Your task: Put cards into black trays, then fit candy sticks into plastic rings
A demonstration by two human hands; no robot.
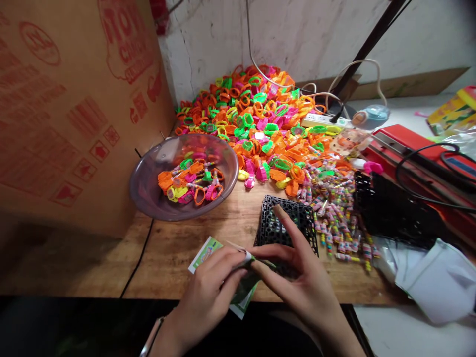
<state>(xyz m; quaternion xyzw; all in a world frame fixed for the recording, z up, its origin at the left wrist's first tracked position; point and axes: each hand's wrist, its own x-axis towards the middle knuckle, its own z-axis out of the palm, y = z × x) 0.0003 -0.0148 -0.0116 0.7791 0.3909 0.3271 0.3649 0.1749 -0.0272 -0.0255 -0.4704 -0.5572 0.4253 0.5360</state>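
Observation:
My left hand [213, 280] grips a green-and-white printed card [204, 254] at the front edge of the wooden table. Part of the card sticks out to the left of the fingers, and a lower corner shows below them. At the card's right edge, two fingertips of my right hand [307, 272] close on it, while another finger points up and away. How the card is folded or layered is hidden by the fingers. Just behind my right hand lies a black perforated plastic tray [269, 210], partly covered by that hand.
A purple bowl [143, 191] of colourful toy watches stands left, beside a large cardboard box [74, 124]. Behind are a heap of toy watches [241, 106] and small wrapped candy rolls [334, 218]. A power strip [320, 120] and a red machine [401, 136] are at right.

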